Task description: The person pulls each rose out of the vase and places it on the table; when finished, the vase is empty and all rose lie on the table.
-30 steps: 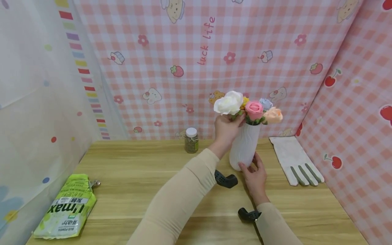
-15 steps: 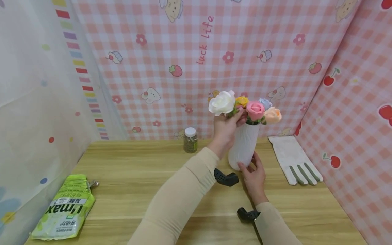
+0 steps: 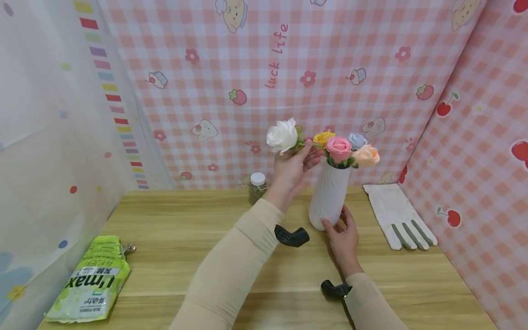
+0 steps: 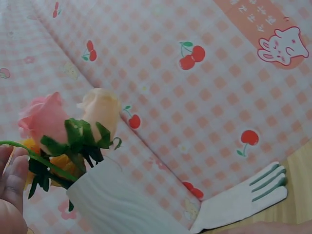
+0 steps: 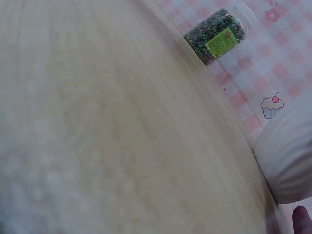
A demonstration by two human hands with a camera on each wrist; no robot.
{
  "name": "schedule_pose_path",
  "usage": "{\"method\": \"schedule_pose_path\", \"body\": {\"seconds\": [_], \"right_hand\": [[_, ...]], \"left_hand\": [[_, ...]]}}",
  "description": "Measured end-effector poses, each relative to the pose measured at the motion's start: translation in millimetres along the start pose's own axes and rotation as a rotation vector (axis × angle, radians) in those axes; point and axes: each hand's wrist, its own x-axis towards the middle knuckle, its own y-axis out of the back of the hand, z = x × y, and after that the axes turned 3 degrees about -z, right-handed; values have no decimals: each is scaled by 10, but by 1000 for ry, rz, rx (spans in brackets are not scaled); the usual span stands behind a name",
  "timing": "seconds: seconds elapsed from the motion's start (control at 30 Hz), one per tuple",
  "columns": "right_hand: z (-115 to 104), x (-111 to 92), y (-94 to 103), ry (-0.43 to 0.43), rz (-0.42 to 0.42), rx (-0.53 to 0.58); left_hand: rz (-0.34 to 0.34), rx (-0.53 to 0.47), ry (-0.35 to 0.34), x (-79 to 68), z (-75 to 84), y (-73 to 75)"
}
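Right of centre on the tabletop (image 3: 173, 229), white vase (image 3: 327, 197), pink rose (image 3: 339, 147) and others in its mouth. Left hand (image 3: 290, 172): fingers pinching the stem (image 4: 54, 169) of the white rose (image 3: 282, 136), bloom out to the side. Right hand (image 3: 344, 238): fingers gripping low on the vase only. Risks: sideways tug could tip the vase, held so low; stem could snag, dragging out the yellow rose (image 3: 323, 138).

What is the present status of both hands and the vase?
Left hand holds white rose by stem. Right hand holds vase low down. No obstruction seen.
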Motion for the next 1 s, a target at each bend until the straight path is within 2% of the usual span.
{"method": "schedule_pose_path", "body": {"seconds": [0.13, 0.27, 0.37, 0.6, 0.8, 1.0], "right_hand": [[-21, -8, 4, 0, -2, -11], [22, 9, 13, 9, -4, -18], [135, 55, 18, 9, -5, -6], [349, 115, 6, 15, 6, -6], [371, 116, -6, 39, 19, -2], [391, 119, 7, 45, 22, 6]], "left_hand": [[1, -10, -17, 8, 73, 44], [-25, -33, -27, 20, 149, 60], [-44, -43, -42, 32, 209, 69], [-12, -55, -80, 67, 413, 138], [-33, -11, -138, 63, 630, 314], [52, 25, -116, 44, 776, 534]]}}
